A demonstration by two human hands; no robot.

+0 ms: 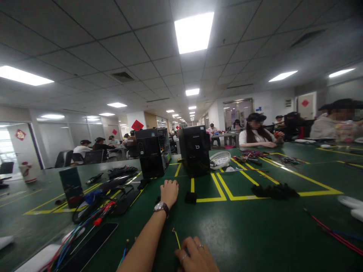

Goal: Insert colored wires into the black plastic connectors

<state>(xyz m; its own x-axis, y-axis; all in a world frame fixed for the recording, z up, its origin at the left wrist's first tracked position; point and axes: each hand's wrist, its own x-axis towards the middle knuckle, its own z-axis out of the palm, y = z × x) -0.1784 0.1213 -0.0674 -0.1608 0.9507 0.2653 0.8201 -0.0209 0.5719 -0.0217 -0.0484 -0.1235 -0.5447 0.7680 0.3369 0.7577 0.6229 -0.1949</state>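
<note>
My left hand [169,192], with a watch [161,207] on the wrist, reaches forward over the green table. Its fingers curl down, and what they close on, if anything, is hidden. Small black pieces lie beside it, one [190,197] to its right. Closer to me, my right hand [196,254], wearing rings, is closed on a short yellow wire [177,240] with a metal terminal at its far end. Two black computer cases [151,153] stand upright beyond my left hand.
Left lie colored wires [64,245], a red-handled screwdriver [97,222], a black phone-like slab [92,243] and black cables [121,172]. A white basket [221,159], a black clump [275,191] and red wires [334,234] lie right. A co-worker [256,132] sits across the table.
</note>
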